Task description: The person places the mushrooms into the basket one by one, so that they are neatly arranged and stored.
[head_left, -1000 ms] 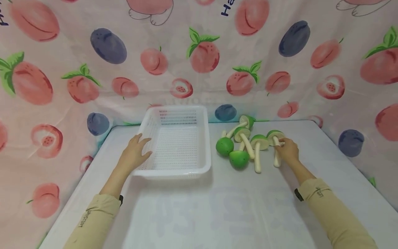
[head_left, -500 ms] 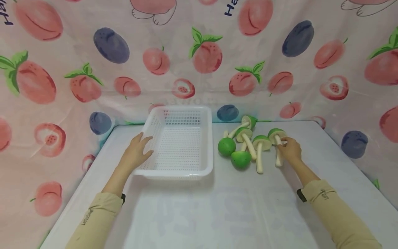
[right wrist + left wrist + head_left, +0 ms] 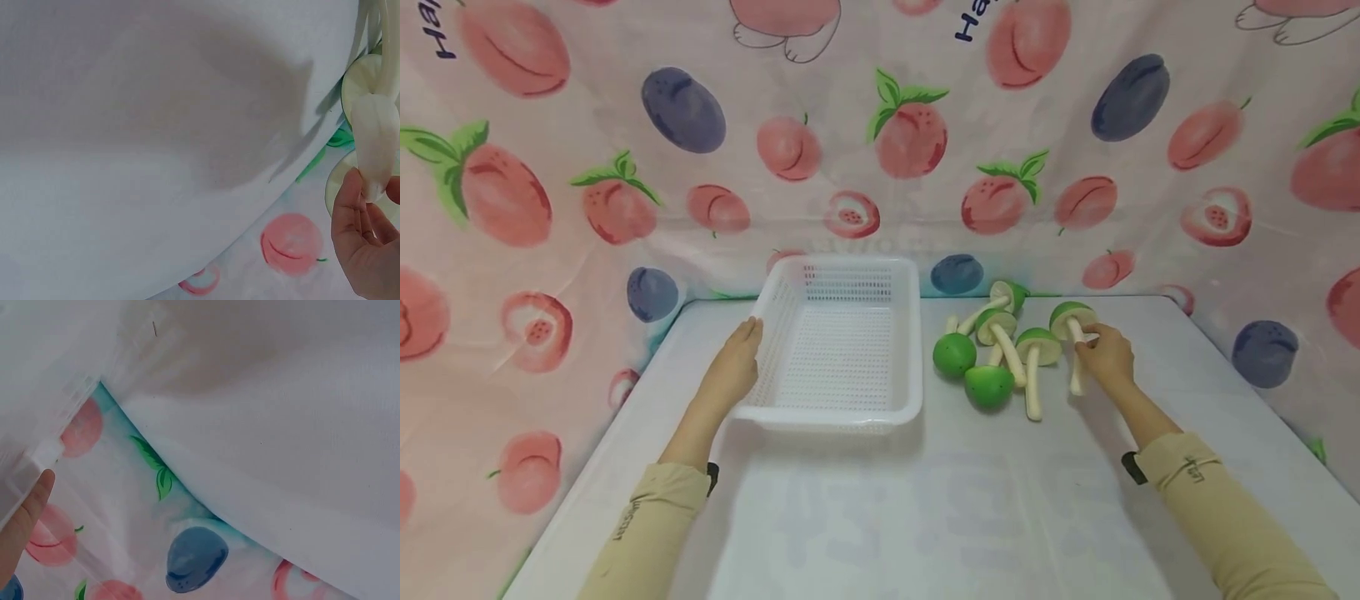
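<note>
White worktop runs pretty wide from the near edge up to the basket. Left hand has its fingers straight and together along the basket's left side. Toward the far right corner, with some room before the right edge, the right hand is pinching a green-capped mushroom by its stem: stem toward the near edge, cap toward the far edge, long axis basically front-to-back. Five other mushrooms sit between it and the basket.

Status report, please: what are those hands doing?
Right hand: pinching a green-capped mushroom by its stem. Left hand: at left side of white basket. Possibly in the way: five more mushrooms lying between.
</note>
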Action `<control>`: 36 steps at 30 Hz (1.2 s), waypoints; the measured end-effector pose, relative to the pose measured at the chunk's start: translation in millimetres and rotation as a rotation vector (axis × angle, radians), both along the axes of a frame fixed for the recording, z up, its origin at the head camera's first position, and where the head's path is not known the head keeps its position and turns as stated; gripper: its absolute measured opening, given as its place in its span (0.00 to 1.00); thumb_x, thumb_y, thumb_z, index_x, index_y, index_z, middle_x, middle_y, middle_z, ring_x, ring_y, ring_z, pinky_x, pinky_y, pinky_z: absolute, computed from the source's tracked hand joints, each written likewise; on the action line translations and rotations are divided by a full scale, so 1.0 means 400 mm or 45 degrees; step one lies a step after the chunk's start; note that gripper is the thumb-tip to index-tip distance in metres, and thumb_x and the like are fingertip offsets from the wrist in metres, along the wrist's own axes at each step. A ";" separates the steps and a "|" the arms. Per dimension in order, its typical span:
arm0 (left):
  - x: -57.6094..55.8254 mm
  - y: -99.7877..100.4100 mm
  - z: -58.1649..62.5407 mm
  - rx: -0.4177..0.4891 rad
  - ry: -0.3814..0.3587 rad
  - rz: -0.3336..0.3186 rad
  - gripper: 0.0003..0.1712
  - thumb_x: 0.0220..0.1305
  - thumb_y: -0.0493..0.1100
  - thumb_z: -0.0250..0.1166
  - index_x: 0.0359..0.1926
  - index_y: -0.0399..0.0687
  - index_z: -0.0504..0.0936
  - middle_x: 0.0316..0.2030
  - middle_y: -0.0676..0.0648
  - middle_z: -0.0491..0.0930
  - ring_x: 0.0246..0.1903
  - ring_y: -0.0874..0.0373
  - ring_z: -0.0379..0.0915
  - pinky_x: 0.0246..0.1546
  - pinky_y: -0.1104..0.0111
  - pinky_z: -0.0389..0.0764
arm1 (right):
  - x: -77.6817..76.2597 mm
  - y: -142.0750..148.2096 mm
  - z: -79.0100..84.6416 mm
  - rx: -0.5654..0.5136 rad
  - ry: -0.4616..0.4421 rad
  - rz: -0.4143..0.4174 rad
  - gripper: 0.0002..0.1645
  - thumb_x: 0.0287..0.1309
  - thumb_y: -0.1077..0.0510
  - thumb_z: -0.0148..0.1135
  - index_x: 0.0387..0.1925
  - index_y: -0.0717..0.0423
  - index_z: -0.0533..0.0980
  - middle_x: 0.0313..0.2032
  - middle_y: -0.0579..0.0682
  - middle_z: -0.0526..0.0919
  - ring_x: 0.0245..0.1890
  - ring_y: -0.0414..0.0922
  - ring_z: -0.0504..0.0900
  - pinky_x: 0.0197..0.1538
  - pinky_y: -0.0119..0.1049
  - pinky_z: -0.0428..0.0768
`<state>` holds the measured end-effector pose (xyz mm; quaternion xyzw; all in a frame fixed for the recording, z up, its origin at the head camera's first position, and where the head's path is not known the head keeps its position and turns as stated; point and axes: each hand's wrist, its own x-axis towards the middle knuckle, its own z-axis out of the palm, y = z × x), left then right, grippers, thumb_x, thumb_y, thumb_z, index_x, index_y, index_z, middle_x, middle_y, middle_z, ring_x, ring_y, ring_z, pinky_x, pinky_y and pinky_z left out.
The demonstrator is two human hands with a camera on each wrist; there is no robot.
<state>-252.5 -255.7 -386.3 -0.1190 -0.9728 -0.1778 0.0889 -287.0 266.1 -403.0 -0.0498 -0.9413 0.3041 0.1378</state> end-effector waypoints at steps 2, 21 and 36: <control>-0.001 0.001 0.003 0.014 -0.006 0.007 0.31 0.60 0.22 0.46 0.66 0.21 0.54 0.67 0.24 0.52 0.68 0.31 0.48 0.68 0.45 0.56 | 0.000 -0.004 0.008 -0.006 0.002 0.003 0.23 0.56 0.65 0.51 0.51 0.75 0.71 0.37 0.73 0.81 0.35 0.65 0.81 0.34 0.51 0.80; 0.001 0.006 0.017 0.061 -0.071 0.093 0.30 0.61 0.22 0.45 0.66 0.24 0.56 0.69 0.27 0.51 0.69 0.33 0.46 0.69 0.46 0.53 | -0.020 -0.103 0.061 -0.030 0.052 0.101 0.23 0.56 0.65 0.52 0.53 0.73 0.71 0.37 0.72 0.81 0.25 0.55 0.81 0.20 0.28 0.69; -0.003 0.015 0.008 0.125 -0.026 0.070 0.30 0.59 0.21 0.46 0.64 0.23 0.59 0.67 0.27 0.54 0.69 0.34 0.49 0.69 0.47 0.56 | -0.041 -0.225 0.101 -0.080 -0.008 0.231 0.24 0.59 0.64 0.49 0.57 0.71 0.69 0.41 0.71 0.80 0.28 0.54 0.80 0.20 0.27 0.69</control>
